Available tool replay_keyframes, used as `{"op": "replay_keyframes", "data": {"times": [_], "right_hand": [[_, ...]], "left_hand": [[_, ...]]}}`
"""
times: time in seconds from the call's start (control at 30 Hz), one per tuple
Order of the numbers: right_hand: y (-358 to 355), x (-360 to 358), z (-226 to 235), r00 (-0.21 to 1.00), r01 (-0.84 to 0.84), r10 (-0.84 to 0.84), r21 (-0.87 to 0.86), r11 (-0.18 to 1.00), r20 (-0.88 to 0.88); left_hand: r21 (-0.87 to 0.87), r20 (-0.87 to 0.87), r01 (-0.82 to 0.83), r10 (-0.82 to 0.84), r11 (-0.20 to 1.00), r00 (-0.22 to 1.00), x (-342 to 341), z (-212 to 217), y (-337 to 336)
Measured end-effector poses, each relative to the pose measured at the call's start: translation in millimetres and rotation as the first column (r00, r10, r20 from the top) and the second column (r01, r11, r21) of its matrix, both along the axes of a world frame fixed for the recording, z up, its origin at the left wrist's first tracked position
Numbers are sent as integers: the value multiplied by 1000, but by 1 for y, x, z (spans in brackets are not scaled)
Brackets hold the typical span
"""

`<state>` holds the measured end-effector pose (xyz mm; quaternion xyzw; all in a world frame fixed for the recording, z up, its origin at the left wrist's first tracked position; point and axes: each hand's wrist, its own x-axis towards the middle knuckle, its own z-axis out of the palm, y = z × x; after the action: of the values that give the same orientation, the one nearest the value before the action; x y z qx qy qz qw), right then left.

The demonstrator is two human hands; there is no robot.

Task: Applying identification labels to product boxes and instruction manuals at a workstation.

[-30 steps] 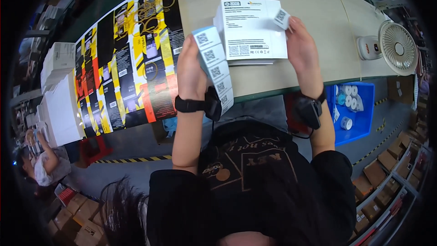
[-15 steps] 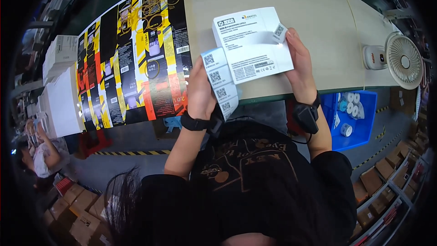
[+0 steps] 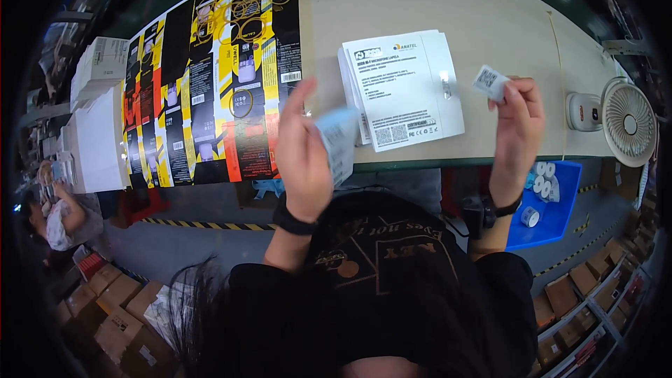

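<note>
A white printed box [image 3: 406, 91] lies on the table in front of me, small codes along its lower edge. My right hand [image 3: 519, 122] is to the right of it, apart from the box. Its thumb and fingers pinch a small white sticker label [image 3: 491, 82] bearing a square code. At the box's lower left, my left hand [image 3: 306, 157] holds a strip of sticker labels [image 3: 339, 145]. That strip is blurred, and the hand hides part of it. A raised finger of the left hand points toward the far side of the table.
Printed black, yellow and red cardboard sheets [image 3: 203, 91] cover the table's left, rubber bands [image 3: 245, 10] on top. Beyond them stand white boxes [image 3: 105, 66]. A round fan [image 3: 628, 120] is at the right. A blue bin [image 3: 542, 220] with rolls sits below the edge. Another person [image 3: 66, 217] works far left.
My right hand has left the box and moved right with the label, which was at the box's upper right corner. The box now lies on the table. The left hand's strip has turned.
</note>
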<state>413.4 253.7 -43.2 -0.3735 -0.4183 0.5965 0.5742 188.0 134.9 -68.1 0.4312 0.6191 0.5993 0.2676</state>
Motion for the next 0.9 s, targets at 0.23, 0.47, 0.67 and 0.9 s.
{"op": "replay_keyframes", "data": {"times": [0.23,0.47,0.67,0.9], "right_hand": [[0,-41,13,842,-341,371,-149,928,391],[-4,-50,-10,747,-352,327,-74,933,579],[-7,-48,-12,740,-333,321,-93,938,590],[-7,-49,-13,753,-306,302,-96,947,584]], "left_hand": [[-228,-677,451,-473,863,564,33,25,-4],[-277,-743,448,-485,850,461,31,5,-3],[-239,-732,474,-478,848,486,30,3,-3],[-241,-722,472,-481,848,497,29,3,-3]]}}
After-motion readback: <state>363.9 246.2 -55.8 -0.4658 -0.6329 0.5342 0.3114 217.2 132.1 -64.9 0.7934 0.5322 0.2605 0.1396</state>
